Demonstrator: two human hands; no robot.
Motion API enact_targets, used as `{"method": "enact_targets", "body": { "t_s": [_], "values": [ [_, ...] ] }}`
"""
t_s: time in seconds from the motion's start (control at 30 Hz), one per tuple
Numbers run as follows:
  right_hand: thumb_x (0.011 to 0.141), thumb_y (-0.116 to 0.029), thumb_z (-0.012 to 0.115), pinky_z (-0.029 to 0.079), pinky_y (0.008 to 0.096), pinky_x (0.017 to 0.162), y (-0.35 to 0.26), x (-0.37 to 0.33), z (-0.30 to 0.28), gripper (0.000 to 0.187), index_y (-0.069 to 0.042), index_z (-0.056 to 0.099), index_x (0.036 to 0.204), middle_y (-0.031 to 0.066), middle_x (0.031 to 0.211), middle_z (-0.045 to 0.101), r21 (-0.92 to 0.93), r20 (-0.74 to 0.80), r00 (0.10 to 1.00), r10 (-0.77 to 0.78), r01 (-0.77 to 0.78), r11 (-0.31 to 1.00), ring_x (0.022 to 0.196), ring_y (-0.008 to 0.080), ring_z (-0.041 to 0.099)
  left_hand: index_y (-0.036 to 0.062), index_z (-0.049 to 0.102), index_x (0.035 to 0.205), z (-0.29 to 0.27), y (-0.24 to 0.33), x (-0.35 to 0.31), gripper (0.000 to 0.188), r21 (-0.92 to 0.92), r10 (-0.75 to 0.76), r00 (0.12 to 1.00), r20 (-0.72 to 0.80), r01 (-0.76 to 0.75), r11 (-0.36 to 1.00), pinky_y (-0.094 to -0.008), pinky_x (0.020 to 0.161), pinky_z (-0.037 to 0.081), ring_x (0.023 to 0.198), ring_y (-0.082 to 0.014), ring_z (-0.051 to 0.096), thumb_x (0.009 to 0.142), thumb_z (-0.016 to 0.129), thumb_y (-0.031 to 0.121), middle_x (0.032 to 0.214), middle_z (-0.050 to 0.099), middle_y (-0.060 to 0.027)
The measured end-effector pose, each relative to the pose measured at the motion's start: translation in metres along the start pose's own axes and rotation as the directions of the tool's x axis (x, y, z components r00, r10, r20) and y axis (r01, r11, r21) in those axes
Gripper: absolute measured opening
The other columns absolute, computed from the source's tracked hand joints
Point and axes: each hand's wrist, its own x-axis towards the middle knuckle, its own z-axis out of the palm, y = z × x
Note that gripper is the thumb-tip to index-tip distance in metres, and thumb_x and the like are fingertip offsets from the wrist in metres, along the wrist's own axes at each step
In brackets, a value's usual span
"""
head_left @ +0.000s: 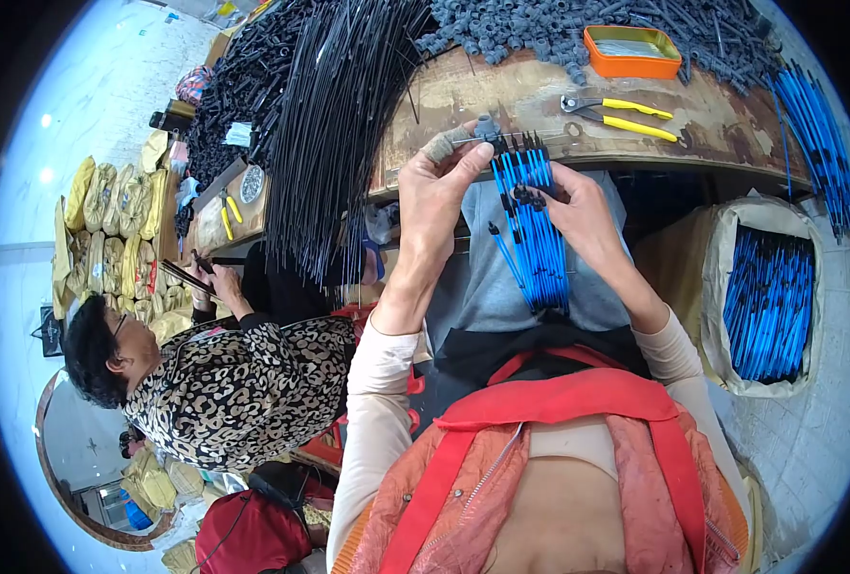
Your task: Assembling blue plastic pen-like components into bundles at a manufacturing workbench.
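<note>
Over my lap hangs a bundle of thin blue rods (538,239) with black ends, its upper ends near the table edge. My right hand (583,215) is closed on the bundle's right side, close to some black end pieces (528,197). At the bundle's upper left, my left hand (431,196) pinches between thumb and fingers, with a small grey plastic fitting (486,126) at the fingertips. One left finger wears a beige wrap (438,146). Thin needle-like wires (540,135) stretch across the black tips; what holds them is hard to make out.
Beyond my hands, the worn wooden table (482,91) bears yellow-handled pliers (626,115), an orange tin (633,65), grey fittings (530,29) and long black rods (343,124). A lined box of blue rods (771,301) stands at right. A co-worker (243,383) sits at left.
</note>
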Motion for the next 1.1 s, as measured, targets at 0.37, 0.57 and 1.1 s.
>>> {"method": "enact_targets", "body": {
  "t_s": [0.37, 0.57, 1.1],
  "values": [
    [0.096, -0.025, 0.059, 0.05, 0.0252, 0.071, -0.001, 0.0, -0.007, 0.03, 0.0, 0.064, 0.111, 0.0023, 0.087, 0.069, -0.062, 0.049, 0.997, -0.051, 0.054, 0.997, 0.078, 0.0052, 0.059, -0.0046, 0.058, 0.121, 0.004, -0.006, 0.004, 0.03, 0.19, 0.102, 0.992, 0.069, -0.114, 0.975, -0.0286, 0.093, 0.046, 0.101, -0.0135, 0.06, 0.095, 0.06, 0.011, 0.111, 0.066, -0.0094],
    [0.098, -0.026, 0.056, 0.048, 0.0243, 0.076, -0.012, 0.001, -0.018, 0.03, 0.001, 0.064, 0.108, 0.0021, 0.089, 0.068, -0.145, 0.164, 0.986, -0.023, 0.047, 0.988, 0.083, 0.0044, 0.056, -0.0036, 0.058, 0.12, -0.006, 0.005, 0.004, 0.027, -0.052, -0.043, 0.97, 0.238, 0.057, 0.997, -0.0327, 0.093, 0.049, 0.099, -0.0167, 0.064, 0.097, 0.055, 0.011, 0.109, 0.067, -0.0094],
    [0.097, -0.034, 0.059, 0.049, 0.0228, 0.074, -0.006, 0.001, -0.024, 0.035, 0.0, 0.065, 0.104, -0.002, 0.089, 0.067, 0.097, 0.313, 0.95, 0.027, -0.06, 0.993, 0.081, 0.003, 0.057, -0.0037, 0.059, 0.122, -0.015, -0.001, 0.005, 0.031, -0.197, -0.101, 0.917, 0.385, 0.189, 0.962, -0.0352, 0.095, 0.049, 0.102, -0.0177, 0.063, 0.095, 0.06, 0.012, 0.113, 0.067, -0.0101]
  ]
}}
